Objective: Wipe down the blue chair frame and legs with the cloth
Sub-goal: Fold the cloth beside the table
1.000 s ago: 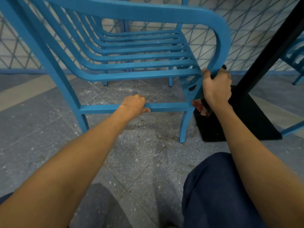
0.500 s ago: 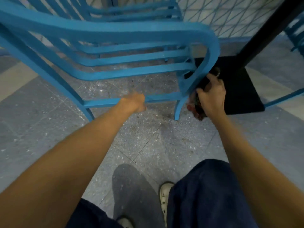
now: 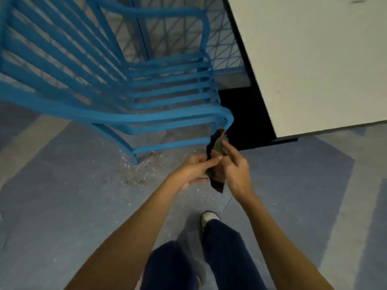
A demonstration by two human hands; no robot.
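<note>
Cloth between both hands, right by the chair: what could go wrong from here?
The cloth is only pinched between the left hand and right hand, so it could slip to the floor. There is grit by the chair leg, and wiping low may smear it. The table stands close beside the chair, which may cramp a hand on that side.

A single wide-angle view is looking forward and steeply down from the person's head, at standing height. It is facing the blue slatted metal chair (image 3: 146,120) ahead and left, with the white tabletop (image 3: 314,59) at upper right. The left hand (image 3: 194,168), right hand (image 3: 234,170) and dark cloth (image 3: 217,183) are sitting close, mid-frame, above the grey speckled floor (image 3: 62,206).
</note>
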